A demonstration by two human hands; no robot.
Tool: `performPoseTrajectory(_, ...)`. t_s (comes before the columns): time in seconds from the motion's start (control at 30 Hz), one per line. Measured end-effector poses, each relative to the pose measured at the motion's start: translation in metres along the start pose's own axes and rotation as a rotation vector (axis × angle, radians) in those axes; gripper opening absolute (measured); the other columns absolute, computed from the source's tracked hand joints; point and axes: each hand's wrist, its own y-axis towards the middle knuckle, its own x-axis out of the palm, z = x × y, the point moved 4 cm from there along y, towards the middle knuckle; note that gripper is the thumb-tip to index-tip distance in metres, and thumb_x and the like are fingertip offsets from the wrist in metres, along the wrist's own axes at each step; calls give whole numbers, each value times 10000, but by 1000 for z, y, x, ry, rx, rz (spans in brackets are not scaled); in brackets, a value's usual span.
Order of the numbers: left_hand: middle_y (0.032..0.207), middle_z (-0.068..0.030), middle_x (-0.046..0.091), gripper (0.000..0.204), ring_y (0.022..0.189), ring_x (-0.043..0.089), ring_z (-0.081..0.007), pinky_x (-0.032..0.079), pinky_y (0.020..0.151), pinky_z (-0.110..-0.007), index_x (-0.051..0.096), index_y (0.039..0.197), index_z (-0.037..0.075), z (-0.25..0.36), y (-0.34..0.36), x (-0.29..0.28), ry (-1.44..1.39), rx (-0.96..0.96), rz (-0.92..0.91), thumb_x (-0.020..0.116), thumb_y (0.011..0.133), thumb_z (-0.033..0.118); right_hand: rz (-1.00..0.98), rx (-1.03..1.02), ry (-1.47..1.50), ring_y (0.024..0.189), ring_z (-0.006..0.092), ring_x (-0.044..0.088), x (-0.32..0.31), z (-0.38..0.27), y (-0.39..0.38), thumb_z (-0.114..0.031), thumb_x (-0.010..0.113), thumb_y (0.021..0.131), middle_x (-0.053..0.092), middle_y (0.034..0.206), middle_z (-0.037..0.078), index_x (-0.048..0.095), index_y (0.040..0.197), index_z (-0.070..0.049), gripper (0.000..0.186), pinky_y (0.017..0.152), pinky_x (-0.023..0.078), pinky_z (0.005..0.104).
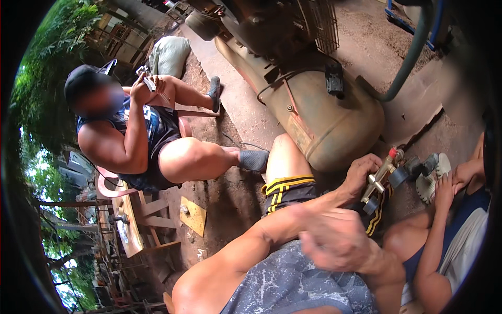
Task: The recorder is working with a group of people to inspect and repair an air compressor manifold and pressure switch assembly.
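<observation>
My left hand [362,171] is stretched out over my lap with its fingers curled round the back of a brass pressure regulator [377,183]. The regulator has a red knob [392,153] at its top and round gauges, one of them a dark blue-grey gauge [399,177]. Nearer my chest, my right hand [334,239] is raised in front of my patterned grey shirt [282,272]. Motion smears its fingers, so I cannot make out anything in them.
A large rusty air compressor tank [334,120] lies just beyond my knee. One seated person [136,131] at the left handles a small object; another person's hands [455,178] rest at the right. A wooden stool [130,225] and yellow board [193,216] stand left.
</observation>
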Motion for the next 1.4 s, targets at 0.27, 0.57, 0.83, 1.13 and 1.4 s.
performPoseTrajectory(0.27,865,-56,636,188,776,581,-127,493,743,-271,626,946,0,22,-14,7,26,-98,-37,508,833,94,-271,-36,189,715,245,689,5,-20,39,4,708,746,700,857,118,557,1373,28,645,681,567,354)
performPoseTrajectory(0.57,1060,-242,651,278,729,692,-372,612,629,-519,528,1129,54,57,16,10,-218,-421,-171,488,876,164,-94,747,415,597,72,558,-7,63,-146,-83,775,785,659,719,5,753,1152,-90,368,579,480,245)
performPoseTrajectory(0.83,1052,-166,674,378,855,699,-344,608,719,-508,569,1239,70,97,46,-10,-143,-446,-176,558,912,260,138,1139,17,730,190,663,10,112,-221,-257,695,872,707,844,82,693,1260,-130,408,673,537,352)
performPoseTrajectory(1.13,1033,-134,694,390,815,699,-282,604,618,-413,625,1151,44,86,82,-53,-57,-340,-336,500,1004,383,372,1299,324,415,108,545,1,125,-235,-185,620,974,623,641,41,616,1341,-66,386,408,453,264)
performPoseTrajectory(1.4,1185,-283,652,467,894,704,-432,619,722,-564,538,1299,39,88,60,-17,-211,-439,-283,579,908,292,445,1458,411,429,117,550,2,127,-218,-221,646,946,627,638,50,675,1247,-76,335,415,468,292)
